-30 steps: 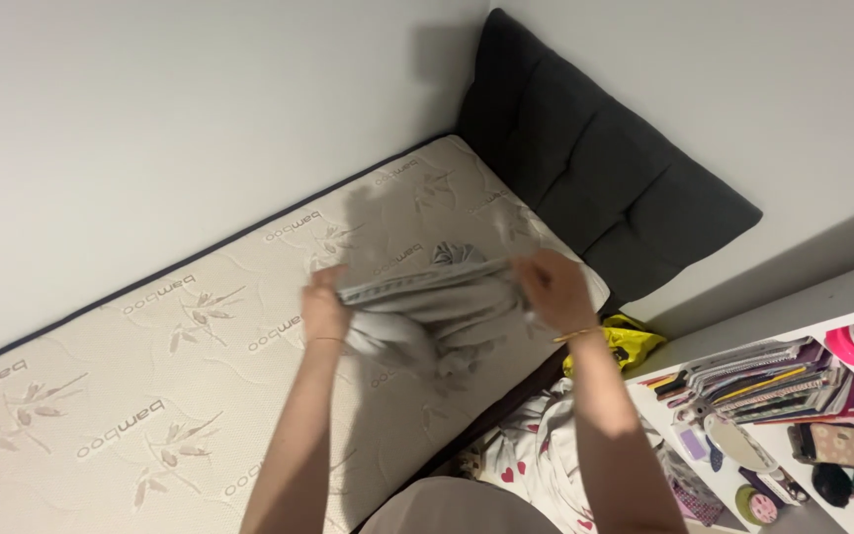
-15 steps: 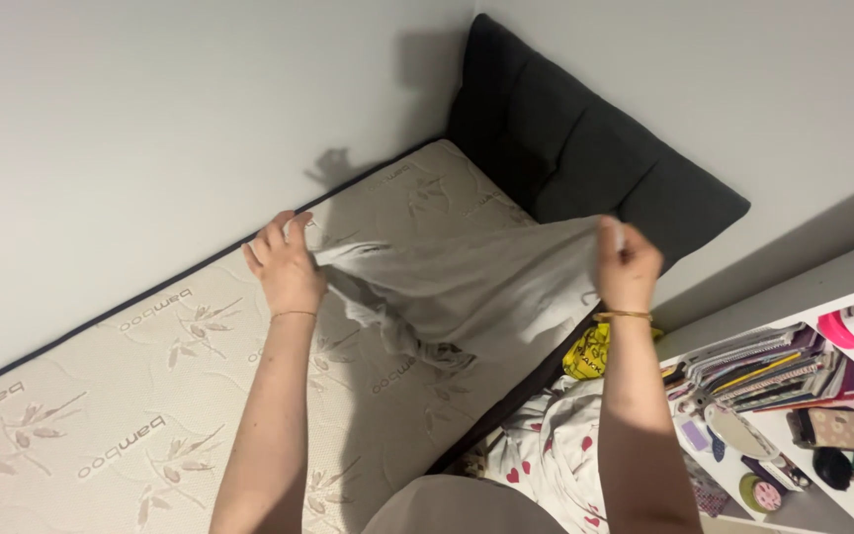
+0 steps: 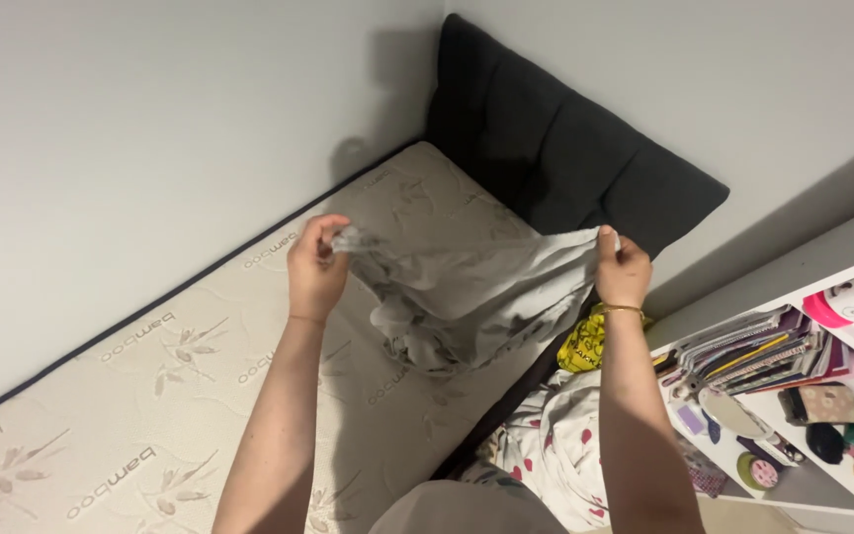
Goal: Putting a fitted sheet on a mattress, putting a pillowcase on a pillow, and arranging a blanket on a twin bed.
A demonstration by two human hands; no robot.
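Bare mattress (image 3: 150, 396) runs along the wall; above it a grey cloth (image 3: 467, 292) hangs stretched sideways, left hand (image 3: 315, 267) pinching one top corner, right hand (image 3: 623, 272) pinching the other, its long edge spanning between them, slack drooping onto the bed

The cloth (image 3: 476, 297) stretching between the left hand (image 3: 316, 265) and the right hand (image 3: 625, 272) is showing plain pale grey. Under both hands the mattress (image 3: 150, 396) is showing cream with a faint leaf pattern and a dark edge. Beyond the hands, a cushion (image 3: 565, 148) is showing charcoal black. Below the right hand, a bag (image 3: 585, 346) is glowing yellow with black marks, and beneath it a fabric (image 3: 555, 445) is showing white with red spots.
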